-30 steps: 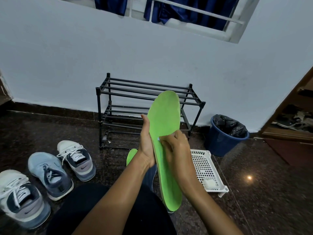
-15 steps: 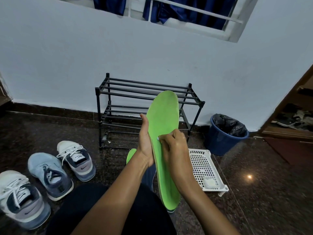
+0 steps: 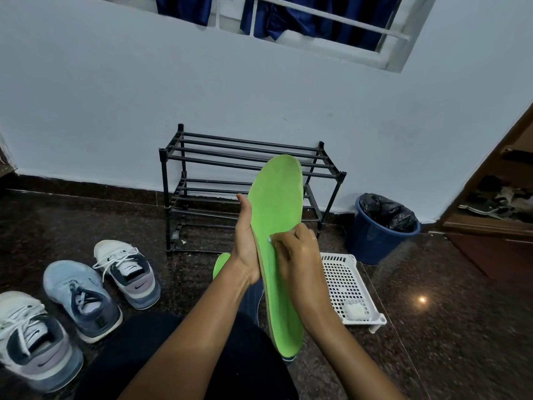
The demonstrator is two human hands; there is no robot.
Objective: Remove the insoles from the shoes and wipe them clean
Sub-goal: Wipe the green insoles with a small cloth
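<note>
While left grip holds the insole, right grip pinches wipe against it

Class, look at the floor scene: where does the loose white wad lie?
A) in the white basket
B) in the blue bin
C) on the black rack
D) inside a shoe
A: the wad sits in the near corner of the white basket on the floor.

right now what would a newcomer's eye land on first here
The bright green insole is held upright mid-frame: the left hand grips its edge while the right hand presses a small white wipe against it. Three sneakers sit on the dark floor at left; a blue bin stands at right.
</note>
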